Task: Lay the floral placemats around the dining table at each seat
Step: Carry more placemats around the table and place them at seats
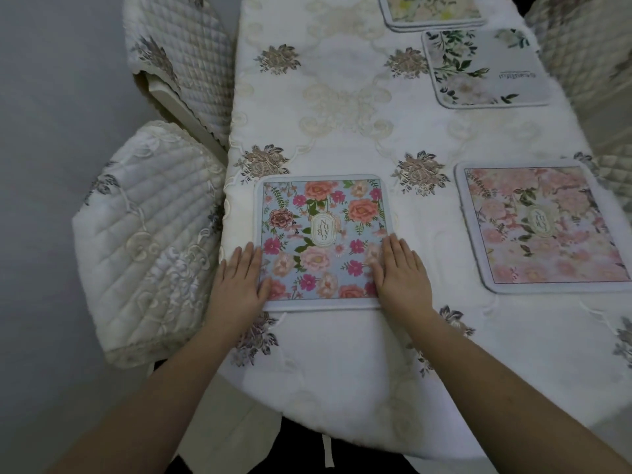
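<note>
Both hands are flat and open here, palms down, not gripping anything: the left hand (239, 280) presses the near-left edge of the blue square placemat with pink and orange flowers (323, 239), half on the mat and half on the white embroidered tablecloth (342, 354), and the right hand (400, 271) sits on its near-right corner. So that mat lies right between the hands, flat on the desk, next to the quilted cream chair (147, 244) off to the left. Beyond the right hand there's a pale pink floral placemat (543, 227), farther out a white one with green leaves (482, 68), and past that what looks like a small stack of spare mats (434, 10). Looks like a final straighten to me. The risk I see: the cloth is slippery-looking, so pushing sideways could bunch it up or drag it toward the edge, skewing the mats already laid. Uneven pressure would also twist this one crooked.
</note>
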`<state>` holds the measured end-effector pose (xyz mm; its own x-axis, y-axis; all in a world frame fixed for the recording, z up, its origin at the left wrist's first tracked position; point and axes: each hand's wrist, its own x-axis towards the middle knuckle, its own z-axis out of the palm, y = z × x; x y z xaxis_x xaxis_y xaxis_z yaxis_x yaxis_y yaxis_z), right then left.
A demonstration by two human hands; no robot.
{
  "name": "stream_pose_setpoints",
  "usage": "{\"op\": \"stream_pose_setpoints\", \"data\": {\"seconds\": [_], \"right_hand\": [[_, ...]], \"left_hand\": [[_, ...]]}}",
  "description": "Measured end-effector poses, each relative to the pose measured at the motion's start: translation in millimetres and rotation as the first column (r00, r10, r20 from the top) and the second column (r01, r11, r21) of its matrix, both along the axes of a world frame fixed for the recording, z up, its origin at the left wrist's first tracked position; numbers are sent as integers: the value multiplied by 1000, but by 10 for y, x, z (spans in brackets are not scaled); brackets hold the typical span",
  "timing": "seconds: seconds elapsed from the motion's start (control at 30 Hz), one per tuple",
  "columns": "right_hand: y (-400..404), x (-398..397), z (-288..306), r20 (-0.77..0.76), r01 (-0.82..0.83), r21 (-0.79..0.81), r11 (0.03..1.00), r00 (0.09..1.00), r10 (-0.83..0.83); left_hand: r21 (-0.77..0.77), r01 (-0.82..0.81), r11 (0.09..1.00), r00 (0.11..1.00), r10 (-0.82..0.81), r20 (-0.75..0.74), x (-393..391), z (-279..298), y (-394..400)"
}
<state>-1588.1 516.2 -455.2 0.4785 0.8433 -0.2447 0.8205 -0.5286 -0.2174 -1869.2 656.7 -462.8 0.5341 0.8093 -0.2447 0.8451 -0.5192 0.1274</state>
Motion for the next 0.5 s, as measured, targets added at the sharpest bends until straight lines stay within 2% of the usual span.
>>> {"op": "stream_pose_setpoints", "data": {"seconds": [0.2, 0.5], "right_hand": [[-267, -86, 499, -15, -46, -40, 998, 999, 45], [-812, -453, 1126, -62, -152, 5, 988, 986, 152]], "left_hand": [[52, -52, 997, 998, 51, 25, 33, 520, -324], [27, 52, 998, 997, -54, 62, 223, 1284, -1140]]}}
